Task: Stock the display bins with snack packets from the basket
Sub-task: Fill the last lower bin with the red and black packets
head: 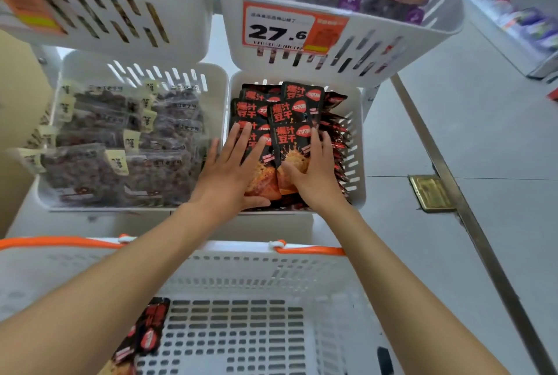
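place: a shop is indicated | price tag [279, 31] marked 27.6 is clipped to a white bin [392, 54], upper centre | packaged snacks [294, 112] are stacked in bins, centre | stocked shelving [525, 24] is seen upper right | orange-handled basket [229, 269] is seen at the bottom

Upper bin [422, 51] overhangs rear of packet bin [357, 190]; entry from front and above only. Packets [296, 108] fill it, apparently near the rim. Basket [226, 249] rim sits near its front. Floor [483, 133] open at right.
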Demonstrator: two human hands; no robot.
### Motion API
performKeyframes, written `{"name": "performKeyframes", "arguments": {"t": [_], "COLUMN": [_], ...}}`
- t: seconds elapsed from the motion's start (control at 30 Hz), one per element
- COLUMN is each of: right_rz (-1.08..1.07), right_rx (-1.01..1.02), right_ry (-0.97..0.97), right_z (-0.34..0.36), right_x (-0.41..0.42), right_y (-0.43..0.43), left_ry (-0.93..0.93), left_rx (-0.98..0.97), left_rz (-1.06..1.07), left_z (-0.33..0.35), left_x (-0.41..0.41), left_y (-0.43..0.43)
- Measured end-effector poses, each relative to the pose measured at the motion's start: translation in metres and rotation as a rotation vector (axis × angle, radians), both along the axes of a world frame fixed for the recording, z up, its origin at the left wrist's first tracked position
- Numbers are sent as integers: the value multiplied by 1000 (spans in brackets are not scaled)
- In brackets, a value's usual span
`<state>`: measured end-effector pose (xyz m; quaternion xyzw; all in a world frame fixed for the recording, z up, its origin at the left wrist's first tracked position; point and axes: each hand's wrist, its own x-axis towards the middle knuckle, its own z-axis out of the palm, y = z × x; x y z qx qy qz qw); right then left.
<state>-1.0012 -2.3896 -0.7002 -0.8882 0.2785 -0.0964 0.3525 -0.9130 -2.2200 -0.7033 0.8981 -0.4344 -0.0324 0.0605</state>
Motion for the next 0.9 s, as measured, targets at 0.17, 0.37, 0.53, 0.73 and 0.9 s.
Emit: {"name": "performKeyframes", "arguments": {"t": [0.17, 0.37, 0.53, 0.73, 0.9], "right_rz": [-16, -14, 245, 695, 936], "right_rx": [31, -82, 35, 187, -183], "right_ry": [-14, -276, -342, 520, 769], "right_z": [12, 45, 34, -60, -124], "right_x": [-18, -61, -117, -169, -192], "right_y": [9, 66, 161, 255, 312], "left_ry": [52, 160, 154, 326, 394], "left_rx": [-38, -237, -330, -26, -38], "left_rz": [34, 51, 113, 209, 263], "left_z": [11, 43, 41, -8, -24], "left_x": [-12, -50, -98, -147, -167], "left_y": [3, 44, 162, 296, 323]}}
